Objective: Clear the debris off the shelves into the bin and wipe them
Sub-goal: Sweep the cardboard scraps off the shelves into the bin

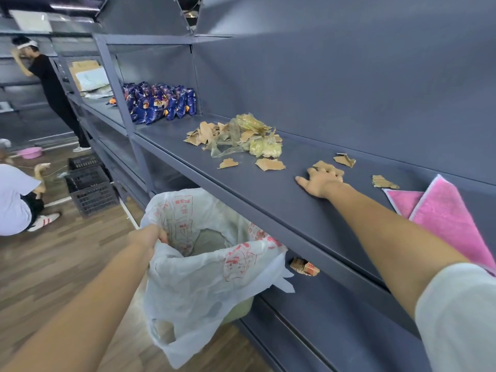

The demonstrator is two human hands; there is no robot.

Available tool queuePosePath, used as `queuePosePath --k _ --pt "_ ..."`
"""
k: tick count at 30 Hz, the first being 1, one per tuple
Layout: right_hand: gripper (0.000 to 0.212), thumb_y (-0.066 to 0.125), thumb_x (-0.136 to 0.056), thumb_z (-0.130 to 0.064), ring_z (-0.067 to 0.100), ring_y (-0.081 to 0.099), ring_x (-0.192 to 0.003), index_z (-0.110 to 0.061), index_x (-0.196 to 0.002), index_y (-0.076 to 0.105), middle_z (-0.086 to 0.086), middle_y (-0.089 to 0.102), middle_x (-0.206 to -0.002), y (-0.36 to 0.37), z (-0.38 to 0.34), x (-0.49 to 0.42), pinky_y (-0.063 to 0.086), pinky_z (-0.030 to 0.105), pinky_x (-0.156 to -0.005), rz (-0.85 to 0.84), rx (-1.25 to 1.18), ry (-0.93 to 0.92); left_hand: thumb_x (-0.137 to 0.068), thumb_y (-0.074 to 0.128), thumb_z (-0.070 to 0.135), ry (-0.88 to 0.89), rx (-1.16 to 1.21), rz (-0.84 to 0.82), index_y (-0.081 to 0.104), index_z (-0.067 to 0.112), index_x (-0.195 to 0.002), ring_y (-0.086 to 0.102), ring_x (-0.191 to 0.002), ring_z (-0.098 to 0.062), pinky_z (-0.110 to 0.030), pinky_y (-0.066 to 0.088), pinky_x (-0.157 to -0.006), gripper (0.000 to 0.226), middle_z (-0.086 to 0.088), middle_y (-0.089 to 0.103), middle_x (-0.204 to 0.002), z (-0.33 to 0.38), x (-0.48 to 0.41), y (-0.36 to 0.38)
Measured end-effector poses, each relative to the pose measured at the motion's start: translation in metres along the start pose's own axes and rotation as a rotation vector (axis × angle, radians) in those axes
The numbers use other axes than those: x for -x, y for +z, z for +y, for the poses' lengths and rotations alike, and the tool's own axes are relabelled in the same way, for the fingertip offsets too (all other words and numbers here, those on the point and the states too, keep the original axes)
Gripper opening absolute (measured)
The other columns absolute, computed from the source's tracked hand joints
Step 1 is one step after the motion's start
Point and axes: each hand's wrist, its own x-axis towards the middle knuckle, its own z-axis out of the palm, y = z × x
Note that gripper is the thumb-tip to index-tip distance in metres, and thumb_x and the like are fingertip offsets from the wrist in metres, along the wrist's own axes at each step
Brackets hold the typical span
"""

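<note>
The left hand (149, 237) pinches the rim of a thin white bag (209, 267) lining the pale bin (239, 310). On the grey metal shelf (268, 200), beside a fuzzy pink cloth (445, 213), the right hand (320, 182) lies spread, seemingly flat, over a cardboard scrap (323, 165). Beyond: torn debris (241, 138), then blue packets (158, 103)

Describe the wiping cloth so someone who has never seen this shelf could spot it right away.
Find the long dark grey shelf above the bin. Follow it rightward, past the right hand and the last cardboard scrap. The cloth lies there folded: bright pink and fuzzy with pale edging, unlike the brown torn scraps around it.
</note>
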Motion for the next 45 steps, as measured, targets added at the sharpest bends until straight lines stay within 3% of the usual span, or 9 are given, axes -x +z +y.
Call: queuePosePath --k 6,10,15,19,25,36,39,41,45 --pt "0.058 0.023 -0.096 -0.051 0.034 0.02 -0.14 -0.016 -0.141 0.036 0.009 0.026 -0.152 0.004 -0.032 0.03 0.018 0.047 -0.114 0.039 -0.073 -0.153 -0.067 0.049 -0.016 0.008 0.011 0.015 0.052 -0.008 -0.117 0.053 -0.085 -0.03 -0.031 0.042 -0.058 0.05 -0.014 0.051 -0.086 0.001 0.001 0.003" --pt "0.053 0.026 -0.099 -0.042 0.034 0.017 -0.139 -0.011 -0.141 0.033 0.012 0.024 -0.152 0.018 -0.078 0.069 0.017 0.042 -0.114 0.05 -0.062 -0.304 -0.071 0.049 -0.015 -0.001 0.023 0.02 0.048 0.003 -0.093 0.043 -0.057 -0.026 -0.027 0.037 -0.05 0.028 -0.009 0.041 -0.066 -0.002 0.009 0.005" --pt "0.043 0.035 -0.098 -0.022 0.034 0.024 -0.135 -0.007 -0.137 0.036 0.014 0.031 -0.148 0.03 -0.137 0.114 0.024 0.04 -0.109 0.014 -0.139 -0.46 -0.076 0.054 -0.007 -0.01 0.036 0.024 0.055 -0.007 -0.088 0.054 -0.076 -0.029 -0.029 0.041 -0.061 0.012 -0.016 0.056 -0.099 -0.009 0.013 0.008" --pt "0.048 0.045 -0.095 -0.022 0.029 0.03 -0.135 -0.012 -0.141 0.035 0.01 0.033 -0.148 0.036 -0.156 0.135 0.027 0.041 -0.113 -0.03 -0.254 -0.541 -0.077 0.055 -0.002 -0.005 0.035 0.016 0.049 -0.002 -0.083 0.047 -0.083 -0.027 -0.031 0.04 -0.072 0.009 -0.014 0.047 -0.096 -0.013 0.015 0.009" --pt "0.044 0.045 -0.093 -0.025 0.035 0.037 -0.127 -0.009 -0.134 0.042 0.015 0.038 -0.141 0.011 -0.097 0.112 0.032 0.038 -0.104 0.146 -0.186 -0.31 -0.074 0.055 -0.005 -0.025 0.044 0.028 0.054 -0.009 -0.116 0.057 -0.109 -0.035 -0.032 0.042 -0.075 0.043 -0.02 0.054 -0.126 -0.022 0.02 0.009" --pt "0.064 0.038 -0.091 -0.048 0.035 0.0 -0.144 -0.019 -0.146 0.019 0.007 -0.001 -0.158 -0.007 0.065 0.044 0.012 0.053 -0.113 0.141 -0.147 0.304 -0.074 0.056 -0.002 -0.048 -0.034 0.106 0.039 -0.001 -0.135 0.057 -0.109 -0.037 -0.043 0.047 -0.091 0.063 -0.02 0.056 -0.121 0.002 0.03 0.021" --pt "0.065 0.035 -0.091 -0.05 0.032 0.0 -0.144 -0.021 -0.146 0.017 0.005 0.0 -0.158 -0.006 0.071 0.03 0.015 0.051 -0.113 0.107 -0.165 0.29 -0.083 0.055 0.006 -0.007 0.004 0.116 0.07 -0.006 -0.09 0.057 -0.07 -0.029 -0.038 0.045 -0.078 0.021 -0.018 0.054 -0.075 0.004 0.032 0.022" --pt "0.067 0.032 -0.091 -0.052 0.03 0.002 -0.144 -0.023 -0.148 0.013 0.004 0.002 -0.157 -0.006 0.069 0.02 0.016 0.05 -0.112 0.094 -0.17 0.281 -0.083 0.055 0.006 -0.008 0.012 0.126 0.06 0.004 -0.052 0.045 -0.054 -0.024 -0.033 0.042 -0.07 0.032 -0.013 0.047 -0.062 0.003 0.029 0.021" --pt "0.066 0.033 -0.091 -0.054 0.029 0.003 -0.144 -0.027 -0.148 0.013 0.004 0.003 -0.158 -0.011 0.064 0.002 0.016 0.05 -0.111 0.085 -0.218 0.221 -0.08 0.053 0.006 -0.035 0.051 0.123 0.048 0.002 -0.058 0.044 -0.053 -0.024 -0.029 0.039 -0.057 0.023 -0.014 0.05 -0.055 0.003 0.027 0.021"
